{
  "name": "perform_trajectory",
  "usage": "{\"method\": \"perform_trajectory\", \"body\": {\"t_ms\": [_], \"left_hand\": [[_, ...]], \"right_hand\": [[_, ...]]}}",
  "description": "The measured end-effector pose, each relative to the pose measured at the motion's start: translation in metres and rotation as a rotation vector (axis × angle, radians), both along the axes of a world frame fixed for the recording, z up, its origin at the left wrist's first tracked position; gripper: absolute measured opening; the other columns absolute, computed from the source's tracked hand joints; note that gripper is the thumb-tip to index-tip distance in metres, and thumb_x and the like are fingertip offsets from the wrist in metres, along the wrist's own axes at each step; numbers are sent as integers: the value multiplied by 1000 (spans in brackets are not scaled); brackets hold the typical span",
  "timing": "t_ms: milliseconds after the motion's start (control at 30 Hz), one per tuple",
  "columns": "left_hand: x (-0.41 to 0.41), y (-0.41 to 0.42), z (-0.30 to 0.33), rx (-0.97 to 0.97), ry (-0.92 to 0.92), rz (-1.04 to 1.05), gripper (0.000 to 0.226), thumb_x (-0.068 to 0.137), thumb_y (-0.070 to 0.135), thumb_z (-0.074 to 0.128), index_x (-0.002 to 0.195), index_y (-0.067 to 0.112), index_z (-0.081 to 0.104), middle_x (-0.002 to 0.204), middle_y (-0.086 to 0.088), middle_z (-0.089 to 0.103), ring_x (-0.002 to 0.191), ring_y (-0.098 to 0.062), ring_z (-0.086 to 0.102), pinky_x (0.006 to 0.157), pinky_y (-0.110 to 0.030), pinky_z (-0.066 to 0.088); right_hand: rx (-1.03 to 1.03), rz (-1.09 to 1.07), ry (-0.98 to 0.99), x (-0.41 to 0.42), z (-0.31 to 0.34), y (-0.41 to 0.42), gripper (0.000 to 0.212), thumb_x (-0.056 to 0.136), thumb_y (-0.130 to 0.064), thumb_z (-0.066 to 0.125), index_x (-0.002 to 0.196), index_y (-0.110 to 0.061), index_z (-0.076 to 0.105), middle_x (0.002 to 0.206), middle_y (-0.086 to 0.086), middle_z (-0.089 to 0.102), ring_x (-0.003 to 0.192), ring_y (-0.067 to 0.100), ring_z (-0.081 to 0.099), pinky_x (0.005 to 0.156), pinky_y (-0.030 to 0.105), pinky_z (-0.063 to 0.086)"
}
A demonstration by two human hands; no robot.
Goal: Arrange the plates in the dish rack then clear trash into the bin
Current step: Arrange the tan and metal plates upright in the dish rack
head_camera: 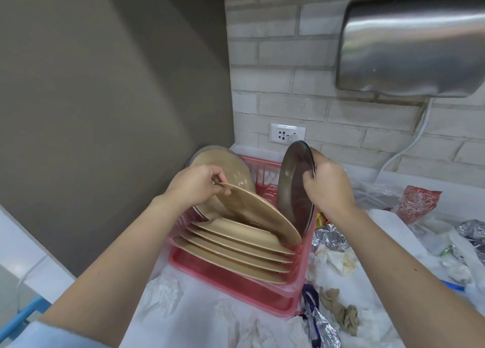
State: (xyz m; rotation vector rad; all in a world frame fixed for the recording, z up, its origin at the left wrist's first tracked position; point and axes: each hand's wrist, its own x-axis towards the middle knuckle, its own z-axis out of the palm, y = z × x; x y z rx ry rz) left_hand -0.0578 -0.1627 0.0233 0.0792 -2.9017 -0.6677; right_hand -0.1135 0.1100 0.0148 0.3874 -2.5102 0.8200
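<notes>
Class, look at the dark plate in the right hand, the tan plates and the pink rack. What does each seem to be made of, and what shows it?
Dark plate: probably tinted glass, glossy with reflections and a thin shiny rim.
Tan plates: matte, speckled beige, perhaps melamine or bamboo fibre; unclear which.
Pink rack: moulded plastic, with slatted walls and a soft sheen.

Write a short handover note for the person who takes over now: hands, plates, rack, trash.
Left hand grips a beige plate, tilted over the pink dish rack.
Right hand grips a dark plate, upright at the rack's right side.
Done: several beige plates stand in the rack.
Left: seat both held plates, then clear the foil wrappers and crumpled tissues from the counter. No bin in view.
</notes>
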Motion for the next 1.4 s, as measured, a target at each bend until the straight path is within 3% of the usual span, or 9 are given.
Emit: {"method": "perform_trajectory", "body": {"t_ms": [167, 400, 567, 633, 800, 967, 1100, 1267, 1400], "left_hand": [[2, -4, -5, -2, 43, 10, 17, 68, 38, 85, 69, 40, 68, 75, 16, 63, 76, 2, 58, 71, -22, 48], [9, -13, -16, 86, -94, -96, 20, 72, 4, 82, 75, 21, 71, 81, 11, 74, 81, -7, 69, 83, -27, 55], [10, -18, -29, 80, -155, -67, 52, 69, -21, 45, 80, 24, 68, 93, 7, 73, 91, -7, 68, 82, -21, 54], [12, -18, -31, 79, -198, -77, 59, 65, -23, 38, 81, 27, 65, 95, 5, 71, 94, -10, 68, 76, -15, 53], [15, -19, -30, 8, -162, -46, 57, 76, -17, 38, 96, 26, 69, 105, 2, 68, 100, -17, 64, 85, -33, 54], [12, -23, -27, -38, 19, 399, 26, 91, 12, 51, 116, 11, 55, 122, -13, 56, 112, -34, 57, 91, -40, 47], [8, -21, -27, 0, -186, 541, 48, 89, 31, 65, 121, 1, 46, 122, -21, 60, 113, -39, 58, 86, -40, 47], [-3, -22, -33, 185, -169, 565, 49, 87, 21, 70, 121, -2, 43, 119, -22, 61, 107, -39, 61, 84, -40, 50], [-14, -16, -32, 275, -80, 559, 40, 90, 9, 62, 116, 3, 32, 118, -18, 57, 103, -35, 57, 74, -36, 40]], "right_hand": [[-5, -50, -30, -1, -6, 0, 47, 81, -5, 48, 127, -12, 53, 96, 19, 66, 87, 40, 59, 64, 35, 40], [9, -164, -109, -7, -6, 10, 27, 85, -11, 51, 112, -8, 54, 73, 7, 50, 65, 29, 40, 59, 31, 33], [33, -178, -132, -5, -6, 12, 24, 89, -24, 46, 108, -11, 53, 63, -4, 43, 59, 27, 40, 53, 30, 30], [38, -173, -167, -4, -7, 14, 31, 90, -30, 44, 116, -14, 50, 76, 2, 54, 65, 27, 43, 54, 31, 28], [33, -166, -150, -1, -12, 16, 62, 88, -32, 47, 146, -17, 28, 130, 16, 47, 106, 38, 54, 65, 35, 34], [63, -177, -90, -2, -9, 13, 66, 84, -26, 51, 146, -17, 30, 131, 15, 39, 118, 37, 45, 68, 38, 34], [63, -183, -94, 0, -8, 11, 65, 83, -20, 52, 145, -17, 33, 130, 15, 38, 116, 37, 46, 68, 38, 35], [-34, -206, -173, -2, -6, 9, 64, 85, -15, 51, 146, -12, 30, 134, 15, 35, 84, 37, 54, 63, 35, 34], [-92, -207, -207, -7, -8, 12, 40, 87, -15, 50, 127, -10, 46, 120, 15, 42, 53, 20, 37, 49, 29, 22]]}}
